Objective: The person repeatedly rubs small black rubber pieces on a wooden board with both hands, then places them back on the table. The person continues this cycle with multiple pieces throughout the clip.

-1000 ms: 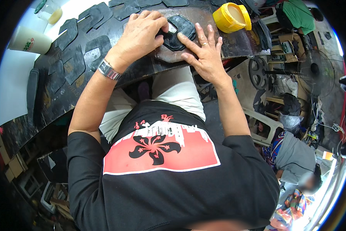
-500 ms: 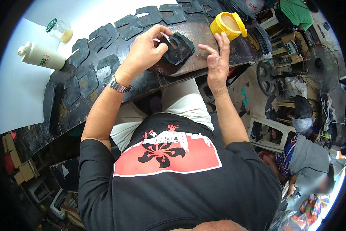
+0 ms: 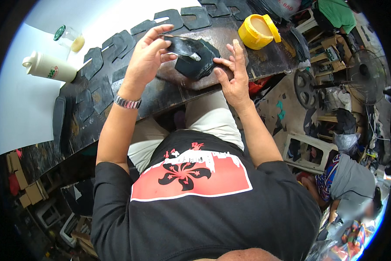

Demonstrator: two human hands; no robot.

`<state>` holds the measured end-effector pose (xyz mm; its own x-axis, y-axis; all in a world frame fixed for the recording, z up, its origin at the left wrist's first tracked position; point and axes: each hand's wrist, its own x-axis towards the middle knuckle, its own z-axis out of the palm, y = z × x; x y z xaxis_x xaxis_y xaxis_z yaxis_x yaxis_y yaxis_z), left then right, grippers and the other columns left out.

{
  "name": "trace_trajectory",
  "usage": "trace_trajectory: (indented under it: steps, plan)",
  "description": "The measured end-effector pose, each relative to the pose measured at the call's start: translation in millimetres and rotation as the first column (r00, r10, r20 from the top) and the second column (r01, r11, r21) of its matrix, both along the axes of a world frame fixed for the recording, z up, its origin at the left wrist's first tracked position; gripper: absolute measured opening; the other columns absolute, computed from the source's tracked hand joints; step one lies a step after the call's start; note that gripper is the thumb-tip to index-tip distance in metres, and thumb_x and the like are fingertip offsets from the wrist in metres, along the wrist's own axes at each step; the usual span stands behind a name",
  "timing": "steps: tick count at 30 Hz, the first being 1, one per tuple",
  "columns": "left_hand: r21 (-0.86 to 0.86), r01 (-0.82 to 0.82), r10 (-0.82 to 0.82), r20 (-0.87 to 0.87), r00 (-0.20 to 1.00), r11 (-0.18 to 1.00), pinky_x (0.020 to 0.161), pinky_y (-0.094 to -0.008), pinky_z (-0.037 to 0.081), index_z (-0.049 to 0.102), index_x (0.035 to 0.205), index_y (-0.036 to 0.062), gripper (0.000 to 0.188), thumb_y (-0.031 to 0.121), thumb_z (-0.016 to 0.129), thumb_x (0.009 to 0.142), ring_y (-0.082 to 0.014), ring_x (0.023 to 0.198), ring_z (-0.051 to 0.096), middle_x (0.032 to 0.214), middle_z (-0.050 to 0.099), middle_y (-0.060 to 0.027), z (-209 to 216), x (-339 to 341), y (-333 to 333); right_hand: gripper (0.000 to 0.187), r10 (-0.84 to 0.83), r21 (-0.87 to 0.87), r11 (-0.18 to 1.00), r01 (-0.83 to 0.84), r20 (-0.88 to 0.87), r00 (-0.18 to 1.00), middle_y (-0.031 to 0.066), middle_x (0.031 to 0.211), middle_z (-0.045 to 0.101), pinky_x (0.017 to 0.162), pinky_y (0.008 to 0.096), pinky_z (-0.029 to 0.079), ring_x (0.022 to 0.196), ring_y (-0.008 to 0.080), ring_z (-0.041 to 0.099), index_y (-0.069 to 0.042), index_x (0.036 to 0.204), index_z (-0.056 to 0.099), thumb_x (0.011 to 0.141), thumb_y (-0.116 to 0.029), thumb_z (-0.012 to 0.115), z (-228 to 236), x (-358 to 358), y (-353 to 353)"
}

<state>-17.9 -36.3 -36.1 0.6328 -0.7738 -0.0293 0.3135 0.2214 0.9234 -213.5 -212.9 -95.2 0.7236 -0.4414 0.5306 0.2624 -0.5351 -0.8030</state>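
Observation:
On the dark work table [image 3: 156,98] lies a small stack of black flat pieces [image 3: 197,66], like the U-shaped cut-outs around it. My left hand [image 3: 144,54], with a metal watch on its wrist, pinches one black piece [image 3: 183,45] by its left edge. That piece is tilted up over the stack and looks glossy. At the right edge of the stack, my right hand [image 3: 235,74] rests its fingertips and thumb, fingers apart and wrapped round nothing. Whether the lifted piece still touches the stack, I cannot tell.
Several black U-shaped pieces [image 3: 196,18] lie along the table's far side and left. A yellow tub [image 3: 255,38] with its lid tipped back stands right. A cream bottle [image 3: 54,67] and a glass jar [image 3: 69,38] are far left. A fan [image 3: 364,77] and another person [image 3: 350,180] are at right.
My left hand has shifted left and lifted a black piece at an angle. My right hand has come in from the air to touch the stack's right edge.

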Motion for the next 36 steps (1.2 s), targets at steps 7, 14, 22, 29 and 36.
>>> trace_trajectory:
  steps: [7, 14, 22, 29, 36]
  plan:
    - [-0.011, -0.054, 0.054, -0.026, 0.998, 0.998, 0.077, -0.0244, 0.049, 0.063, 0.13, 0.0115, 0.036, 0.005, 0.059, 0.095, -0.0071, 0.084, 0.058, 0.103, 0.063, 0.0026, 6.3, 20.7, 13.9, 0.069, -0.109, -0.072, 0.991, 0.111, 0.04, 0.993, 0.011, 0.133, 0.051, 0.097, 0.0306, 0.048, 0.104, 0.0165, 0.056, -0.005, 0.156, 0.039, 0.094, -0.007, 0.069, 7.1, 0.2, -9.9]
    - [0.003, -0.025, 0.025, 0.003, 1.0, 1.0, 0.08, -0.0276, 0.053, 0.066, 0.127, 0.0081, 0.032, 0.005, 0.06, 0.096, -0.0102, 0.09, 0.063, 0.108, 0.065, -0.0013, 15.2, 25.9, -5.7, 0.067, -0.287, -0.08, 0.949, 0.304, 0.169, 0.943, 0.0093, 0.125, 0.054, 0.091, 0.0296, 0.049, 0.093, 0.0147, 0.057, -0.007, 0.153, 0.042, 0.093, -0.002, 0.07, 13.4, 7.0, -47.5]
    - [0.028, -0.001, -0.003, 0.145, 0.989, 1.0, 0.092, -0.0294, 0.06, 0.066, 0.123, -0.0015, 0.025, 0.006, 0.062, 0.1, -0.017, 0.098, 0.068, 0.113, 0.066, -0.0091, 17.6, 51.8, -103.3, 0.07, -0.325, -0.142, 0.931, 0.336, 0.098, 0.941, 0.0139, 0.126, 0.056, 0.093, 0.0343, 0.05, 0.096, 0.0216, 0.057, -0.002, 0.152, 0.042, 0.09, -0.007, 0.074, -15.2, 14.2, -49.7]
    - [0.025, 0.006, -0.012, 0.245, 0.97, 1.0, 0.094, -0.0314, 0.06, 0.065, 0.127, -0.003, 0.029, 0.009, 0.065, 0.101, -0.0207, 0.099, 0.07, 0.113, 0.069, -0.0114, 5.7, 69.6, -205.5, 0.073, -0.341, -0.141, 0.925, 0.353, 0.103, 0.934, 0.0173, 0.123, 0.057, 0.094, 0.0373, 0.049, 0.096, 0.0251, 0.058, 0.0, 0.153, 0.041, 0.089, -0.011, 0.075, -12.8, 13.6, -48.9]
    - [0.008, -0.12, 0.107, 0.387, 0.916, 0.993, 0.075, -0.0262, 0.061, 0.075, 0.112, 0.0012, 0.022, 0.003, 0.076, 0.09, -0.0144, 0.081, 0.074, 0.098, 0.076, -0.0068, -17.3, 66.2, -304.7, 0.071, -0.322, -0.056, 0.943, 0.327, 0.082, 0.943, 0.0165, 0.124, 0.058, 0.093, 0.037, 0.049, 0.095, 0.0245, 0.057, -0.001, 0.152, 0.043, 0.09, -0.01, 0.075, -9.4, 11.2, -46.9]
